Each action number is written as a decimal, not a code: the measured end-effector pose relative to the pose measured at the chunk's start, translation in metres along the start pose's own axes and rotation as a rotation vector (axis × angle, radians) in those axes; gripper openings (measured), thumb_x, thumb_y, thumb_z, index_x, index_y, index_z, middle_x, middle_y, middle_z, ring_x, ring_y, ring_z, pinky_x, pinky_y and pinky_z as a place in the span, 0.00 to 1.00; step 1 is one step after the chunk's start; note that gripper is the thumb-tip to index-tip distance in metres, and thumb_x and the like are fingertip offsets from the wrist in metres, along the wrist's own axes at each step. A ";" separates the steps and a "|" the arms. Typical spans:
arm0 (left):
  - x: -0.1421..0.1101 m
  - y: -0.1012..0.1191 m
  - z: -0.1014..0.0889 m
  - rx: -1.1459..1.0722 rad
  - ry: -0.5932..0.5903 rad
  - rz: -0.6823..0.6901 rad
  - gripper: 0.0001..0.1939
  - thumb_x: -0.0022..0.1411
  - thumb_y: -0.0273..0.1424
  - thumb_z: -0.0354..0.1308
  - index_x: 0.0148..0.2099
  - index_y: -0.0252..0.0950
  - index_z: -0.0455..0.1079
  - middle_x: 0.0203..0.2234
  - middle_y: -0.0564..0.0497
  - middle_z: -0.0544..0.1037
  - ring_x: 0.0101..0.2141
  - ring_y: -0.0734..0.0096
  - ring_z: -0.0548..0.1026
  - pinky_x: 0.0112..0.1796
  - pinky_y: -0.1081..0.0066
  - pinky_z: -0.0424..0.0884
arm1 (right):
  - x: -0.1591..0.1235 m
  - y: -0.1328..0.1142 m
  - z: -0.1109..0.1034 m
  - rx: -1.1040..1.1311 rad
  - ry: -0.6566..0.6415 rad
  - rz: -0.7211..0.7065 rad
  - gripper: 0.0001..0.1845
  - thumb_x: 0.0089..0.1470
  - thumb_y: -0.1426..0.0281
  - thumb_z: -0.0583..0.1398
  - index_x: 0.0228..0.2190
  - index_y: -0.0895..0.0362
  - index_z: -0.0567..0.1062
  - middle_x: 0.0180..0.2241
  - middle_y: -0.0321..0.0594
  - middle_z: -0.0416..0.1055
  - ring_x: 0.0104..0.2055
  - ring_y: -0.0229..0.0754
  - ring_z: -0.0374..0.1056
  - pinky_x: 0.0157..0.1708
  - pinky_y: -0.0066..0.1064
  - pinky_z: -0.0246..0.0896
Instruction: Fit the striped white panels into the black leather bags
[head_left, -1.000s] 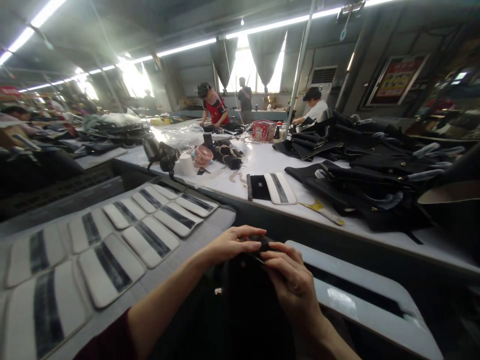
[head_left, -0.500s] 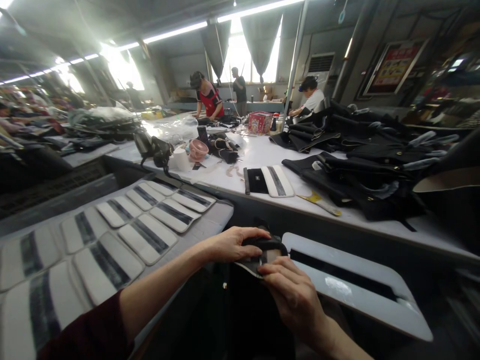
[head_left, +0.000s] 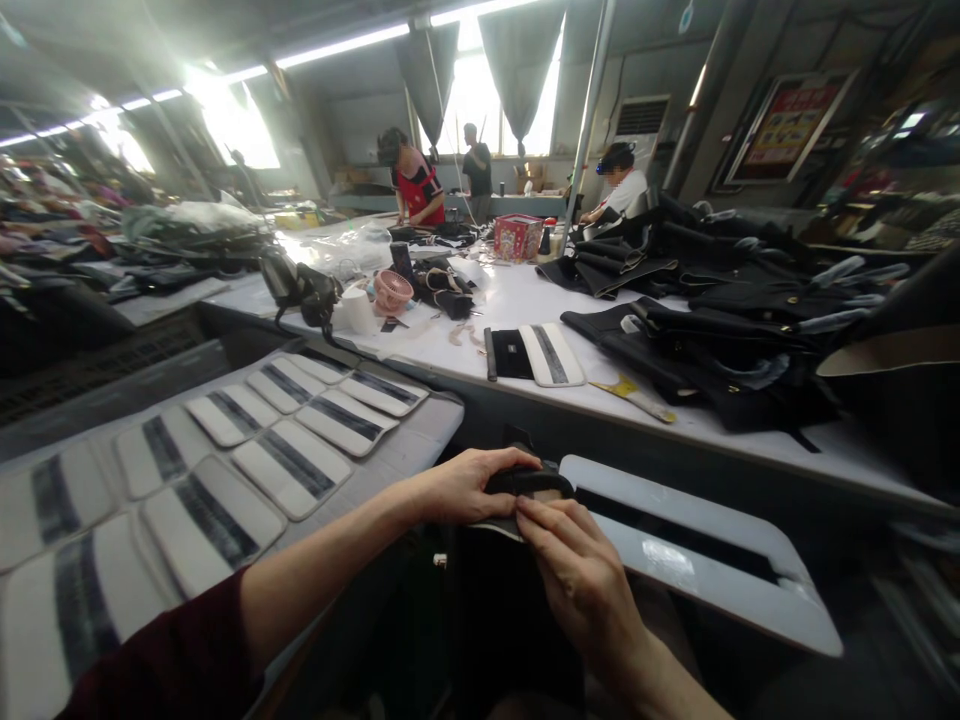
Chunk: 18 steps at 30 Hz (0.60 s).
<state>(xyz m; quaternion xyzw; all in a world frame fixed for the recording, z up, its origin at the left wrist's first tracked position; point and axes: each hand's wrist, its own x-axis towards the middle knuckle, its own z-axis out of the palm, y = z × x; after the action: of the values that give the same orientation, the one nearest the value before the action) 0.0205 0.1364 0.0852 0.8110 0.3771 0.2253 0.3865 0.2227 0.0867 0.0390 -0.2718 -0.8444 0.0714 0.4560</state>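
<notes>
My left hand (head_left: 474,487) lies over the top of a black bag-like piece (head_left: 517,620), thumb and fingers closed on its edge. From the right, my right hand (head_left: 581,560) pinches the same edge, its fingertips beside my left thumb. Between the hands shows a rounded black rim (head_left: 525,482) with a small beige patch. The rest of the piece hangs down in dark shadow, so its shape is hard to make out. Just right of my hands is a pale, rounded board (head_left: 720,580) with a long dark slot.
Several off-white panels with dark stripes (head_left: 292,470) lie on the left table. Ahead, a white table (head_left: 517,290) holds a striped panel (head_left: 555,353), a pink fan (head_left: 392,292), a yellow-handled tool (head_left: 630,395) and black bags (head_left: 720,350). Co-workers (head_left: 420,190) are farther back.
My right fingertips have moved in closer to my left thumb, and less of the beige patch shows between the hands. The whole view has shifted slightly.
</notes>
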 end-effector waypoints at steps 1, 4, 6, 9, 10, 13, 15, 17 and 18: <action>0.000 -0.001 0.000 0.005 0.004 0.008 0.26 0.61 0.29 0.58 0.62 0.42 0.66 0.53 0.49 0.76 0.52 0.62 0.74 0.54 0.67 0.67 | -0.002 -0.001 0.002 -0.020 0.032 -0.029 0.21 0.59 0.83 0.55 0.52 0.59 0.73 0.47 0.48 0.76 0.45 0.47 0.70 0.44 0.42 0.72; -0.001 -0.002 0.001 0.035 -0.005 0.041 0.28 0.62 0.30 0.59 0.63 0.41 0.64 0.58 0.47 0.72 0.57 0.61 0.70 0.59 0.65 0.63 | -0.004 -0.005 0.002 -0.082 0.089 -0.099 0.20 0.57 0.85 0.56 0.50 0.62 0.74 0.45 0.48 0.77 0.43 0.47 0.71 0.42 0.41 0.72; -0.001 -0.002 0.002 0.057 -0.007 0.066 0.28 0.62 0.31 0.60 0.64 0.41 0.64 0.60 0.46 0.69 0.59 0.60 0.67 0.60 0.64 0.61 | -0.004 -0.007 -0.002 -0.106 0.072 -0.122 0.19 0.57 0.85 0.55 0.49 0.63 0.75 0.44 0.48 0.78 0.43 0.48 0.72 0.42 0.41 0.72; -0.002 -0.002 0.004 0.076 0.008 0.090 0.28 0.62 0.32 0.61 0.64 0.43 0.64 0.61 0.46 0.68 0.61 0.59 0.66 0.61 0.62 0.61 | -0.006 -0.011 -0.008 -0.112 0.031 -0.136 0.18 0.59 0.83 0.53 0.47 0.62 0.76 0.42 0.47 0.78 0.42 0.46 0.73 0.41 0.40 0.72; -0.002 -0.003 0.005 0.080 0.007 0.093 0.28 0.61 0.32 0.62 0.64 0.44 0.65 0.61 0.46 0.68 0.61 0.59 0.66 0.61 0.62 0.61 | -0.008 -0.013 -0.010 -0.106 0.018 -0.145 0.18 0.59 0.83 0.53 0.46 0.62 0.76 0.41 0.47 0.79 0.41 0.46 0.73 0.41 0.39 0.72; -0.002 -0.004 0.008 0.082 -0.012 0.100 0.28 0.61 0.31 0.62 0.64 0.44 0.64 0.61 0.46 0.68 0.61 0.59 0.65 0.61 0.61 0.61 | -0.012 -0.016 -0.014 -0.095 -0.018 -0.182 0.18 0.59 0.83 0.51 0.45 0.65 0.77 0.40 0.50 0.78 0.40 0.47 0.73 0.41 0.41 0.72; -0.001 -0.004 0.009 0.073 -0.020 0.108 0.29 0.62 0.31 0.62 0.64 0.45 0.64 0.61 0.46 0.68 0.61 0.59 0.65 0.61 0.61 0.61 | -0.015 -0.018 -0.016 -0.095 -0.025 -0.197 0.18 0.58 0.84 0.50 0.44 0.67 0.76 0.40 0.50 0.78 0.39 0.47 0.73 0.41 0.41 0.72; 0.000 -0.003 0.011 0.067 -0.022 0.115 0.29 0.62 0.31 0.62 0.64 0.45 0.64 0.61 0.46 0.68 0.61 0.59 0.65 0.61 0.61 0.61 | -0.016 -0.020 -0.019 -0.096 -0.027 -0.197 0.18 0.58 0.84 0.51 0.44 0.67 0.76 0.39 0.50 0.79 0.38 0.47 0.73 0.40 0.40 0.72; 0.000 -0.003 0.011 0.067 -0.025 0.118 0.29 0.62 0.31 0.62 0.64 0.45 0.64 0.61 0.46 0.68 0.61 0.59 0.65 0.61 0.61 0.60 | -0.017 -0.021 -0.020 -0.095 -0.022 -0.201 0.17 0.58 0.84 0.51 0.43 0.67 0.77 0.39 0.50 0.79 0.38 0.46 0.73 0.39 0.40 0.72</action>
<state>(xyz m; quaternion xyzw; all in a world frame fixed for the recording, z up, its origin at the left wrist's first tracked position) 0.0270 0.1324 0.0762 0.8470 0.3314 0.2248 0.3496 0.2377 0.0574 0.0456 -0.2062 -0.8748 -0.0120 0.4383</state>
